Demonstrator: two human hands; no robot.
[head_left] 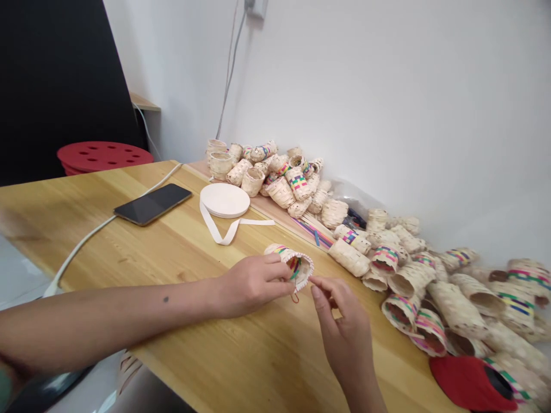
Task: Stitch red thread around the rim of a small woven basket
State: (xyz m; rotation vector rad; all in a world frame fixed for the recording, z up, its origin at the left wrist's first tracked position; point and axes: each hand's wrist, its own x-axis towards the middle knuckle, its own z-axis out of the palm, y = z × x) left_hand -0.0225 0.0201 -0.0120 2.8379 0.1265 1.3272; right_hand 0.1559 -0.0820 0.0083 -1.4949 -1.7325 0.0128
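My left hand (257,285) is closed around a small woven basket (278,249) with coloured bands, lying on its side over the table with its mouth toward the right. White edging with red stitches (309,275) runs round the rim. A small loop of red thread (295,298) hangs below the rim, near my left fingertips. At the rim's right side is my right hand (344,324), thumb and index fingertips close together in a pinch. Whatever lies between those fingertips is too small to make out.
A roll of white ribbon (224,199) lies on the wooden table (206,367), its loose end trailing. Left of it are a phone (153,203) and a white cable (81,244). Many woven baskets (348,257) are heaped along the wall. A red cap-like item (465,381) lies at the lower right.
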